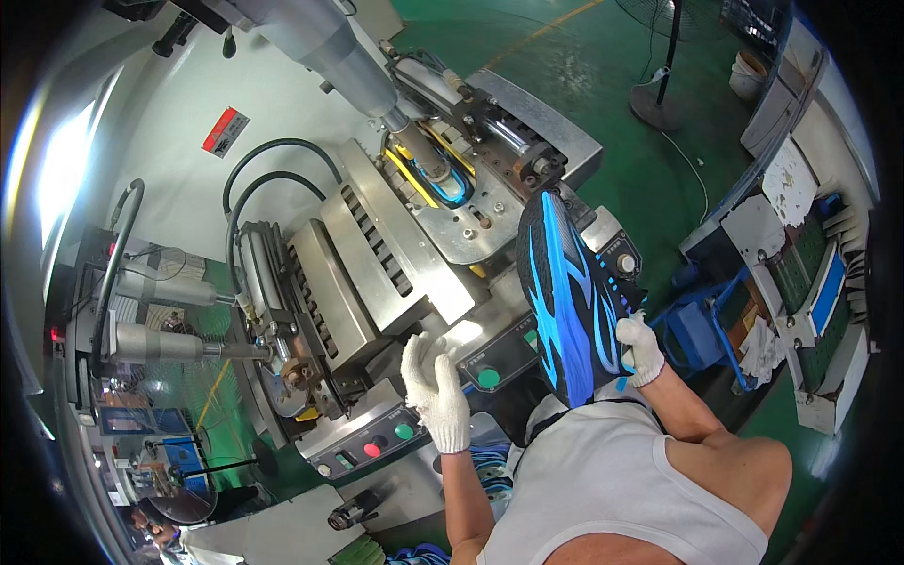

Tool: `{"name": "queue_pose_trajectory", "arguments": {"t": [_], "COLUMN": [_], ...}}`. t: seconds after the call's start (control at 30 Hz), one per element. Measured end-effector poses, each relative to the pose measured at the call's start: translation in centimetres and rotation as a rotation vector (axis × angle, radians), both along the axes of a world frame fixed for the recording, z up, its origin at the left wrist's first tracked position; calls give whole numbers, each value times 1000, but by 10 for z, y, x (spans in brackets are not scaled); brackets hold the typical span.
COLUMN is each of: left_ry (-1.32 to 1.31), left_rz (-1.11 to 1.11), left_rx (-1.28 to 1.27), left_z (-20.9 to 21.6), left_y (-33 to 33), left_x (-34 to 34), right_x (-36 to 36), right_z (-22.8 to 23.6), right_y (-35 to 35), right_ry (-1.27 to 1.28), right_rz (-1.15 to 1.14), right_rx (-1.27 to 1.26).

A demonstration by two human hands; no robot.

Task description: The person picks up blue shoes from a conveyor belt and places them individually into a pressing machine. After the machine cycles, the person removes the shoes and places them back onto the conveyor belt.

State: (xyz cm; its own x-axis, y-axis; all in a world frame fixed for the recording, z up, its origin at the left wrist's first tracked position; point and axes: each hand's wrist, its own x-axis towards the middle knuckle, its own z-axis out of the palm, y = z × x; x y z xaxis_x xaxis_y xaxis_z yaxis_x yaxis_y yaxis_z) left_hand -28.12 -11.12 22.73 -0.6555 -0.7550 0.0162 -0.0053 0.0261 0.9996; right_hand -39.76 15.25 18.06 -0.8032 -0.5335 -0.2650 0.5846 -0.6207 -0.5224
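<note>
The gloved right hand (642, 348) wraps its fingers around the black sports shoe with blue streaks (568, 297), held sole-up at three o'clock of the grey metal press machine (395, 245). The gloved left hand (435, 388) hovers, fingers seemingly loosely together, near the green button (488, 378).

A small red and white rectangular label (225, 131) sits tilted on the pale wall, up and left of the grey metal press machine (395, 235). On the machine's dark control panel, a small pale label strip (479, 356) sits just above a green button (488, 378).
</note>
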Motion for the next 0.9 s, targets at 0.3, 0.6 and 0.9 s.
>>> {"name": "queue_pose_trajectory", "arguments": {"t": [0.3, 0.6, 0.9], "left_ry": [-29, 27, -127], "left_rz": [-44, -67, -7], "left_rx": [-61, -149, -185], "left_z": [11, 22, -23], "left_y": [8, -3, -39], "left_x": [-13, -80, -209], "right_x": [5, 2, 2], "right_z": [-1, -12, -14], "right_y": [-5, 16, 29], "right_ry": [17, -16, -17], "right_rz": [7, -17, -82], "right_rx": [32, 74, 321]}}
